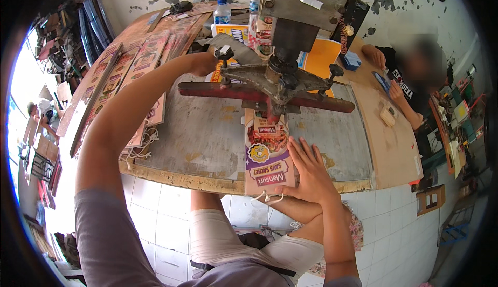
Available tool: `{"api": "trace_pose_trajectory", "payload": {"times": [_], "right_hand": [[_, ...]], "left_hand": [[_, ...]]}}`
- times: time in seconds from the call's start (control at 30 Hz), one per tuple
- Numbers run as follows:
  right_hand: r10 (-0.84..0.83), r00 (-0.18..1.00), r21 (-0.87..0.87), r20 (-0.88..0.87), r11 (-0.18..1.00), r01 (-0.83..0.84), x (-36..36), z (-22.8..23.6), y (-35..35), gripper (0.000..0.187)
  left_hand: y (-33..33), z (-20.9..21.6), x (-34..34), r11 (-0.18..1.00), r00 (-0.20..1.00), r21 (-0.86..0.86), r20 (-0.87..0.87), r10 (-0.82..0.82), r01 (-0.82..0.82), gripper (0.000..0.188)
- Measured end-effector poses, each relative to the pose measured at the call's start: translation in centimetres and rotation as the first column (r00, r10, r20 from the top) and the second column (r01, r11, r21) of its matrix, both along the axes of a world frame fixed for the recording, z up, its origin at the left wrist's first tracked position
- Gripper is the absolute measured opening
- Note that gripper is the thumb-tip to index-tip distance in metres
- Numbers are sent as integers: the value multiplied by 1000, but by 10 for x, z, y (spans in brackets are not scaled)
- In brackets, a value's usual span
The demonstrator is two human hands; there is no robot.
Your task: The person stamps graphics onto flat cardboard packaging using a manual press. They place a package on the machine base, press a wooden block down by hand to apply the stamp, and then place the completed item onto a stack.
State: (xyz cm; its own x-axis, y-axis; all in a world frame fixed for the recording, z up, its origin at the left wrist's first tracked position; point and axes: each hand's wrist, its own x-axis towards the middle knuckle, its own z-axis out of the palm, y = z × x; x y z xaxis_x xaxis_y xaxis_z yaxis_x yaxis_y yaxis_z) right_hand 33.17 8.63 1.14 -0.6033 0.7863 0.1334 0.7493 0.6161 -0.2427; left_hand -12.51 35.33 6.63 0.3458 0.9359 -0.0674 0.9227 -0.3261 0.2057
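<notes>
A flat printed paper bag with a white cord handle at its near end lies on the grey metal bed of a press. Its far end runs under the red crossbar of the press head. My right hand rests flat with fingers spread on the bag's right edge, thumb near the cord. Beside the left end of the press head is my left hand, next to a black knob. Its fingers are hidden from me, so what they hold cannot be made out.
Printed bags with white cords lie in rows at the left. Water bottles stand at the back, near yellow and orange printed sheets. At the right, another person sits holding a phone; a small tan block lies nearby.
</notes>
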Motion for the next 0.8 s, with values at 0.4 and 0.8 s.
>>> {"api": "trace_pose_trajectory", "payload": {"times": [0.4,0.8], "right_hand": [[85,995,35,58,996,-87,-6,1,-9,141],[9,1000,78,-17,997,-7,-24,-4,-27,131]], "left_hand": [[-311,57,101,973,981,225,192,-2,-42,37],[-308,-73,142,920,930,388,316,-185,50,60]]}}
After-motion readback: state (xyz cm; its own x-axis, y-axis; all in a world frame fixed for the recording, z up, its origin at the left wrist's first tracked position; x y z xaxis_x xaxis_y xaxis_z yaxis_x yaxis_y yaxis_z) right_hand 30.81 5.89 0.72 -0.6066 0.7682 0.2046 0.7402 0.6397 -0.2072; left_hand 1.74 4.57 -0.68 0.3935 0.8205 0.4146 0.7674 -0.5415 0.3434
